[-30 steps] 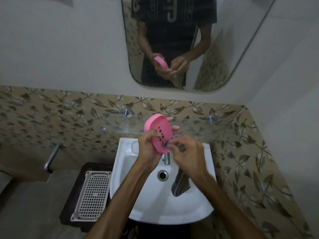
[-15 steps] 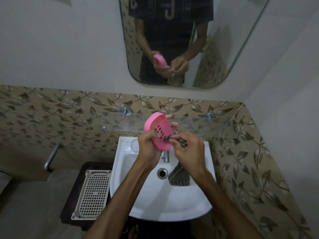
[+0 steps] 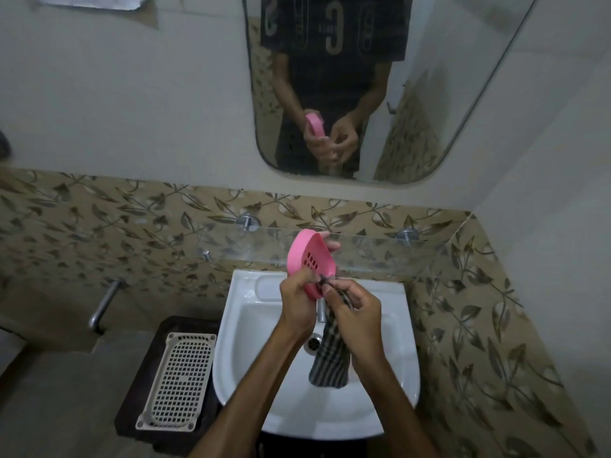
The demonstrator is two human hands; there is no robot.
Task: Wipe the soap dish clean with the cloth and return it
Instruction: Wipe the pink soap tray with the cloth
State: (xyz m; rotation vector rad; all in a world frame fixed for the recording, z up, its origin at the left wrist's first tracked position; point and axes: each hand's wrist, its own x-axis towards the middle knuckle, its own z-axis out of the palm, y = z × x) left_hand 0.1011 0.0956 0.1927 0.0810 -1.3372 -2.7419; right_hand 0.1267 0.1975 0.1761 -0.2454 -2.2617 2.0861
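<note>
The pink soap dish was held tilted on edge above the white sink, gripped by the left hand with fingers curled round its rim. A checked cloth was pinched against the dish's lower edge by the right hand, its tail hanging into the basin.

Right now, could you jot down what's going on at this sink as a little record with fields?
place: white sink under a wall mirror
left hand: grips the pink soap dish, held tilted above the basin
right hand: pinches the checked cloth against the dish's lower edge
cloth: its free end hangs down into the basin
shelf: glass shelf behind the dish
beside the sink: pale perforated tray on a dark stand
task stage: wiping under way, dish not yet returned
</note>
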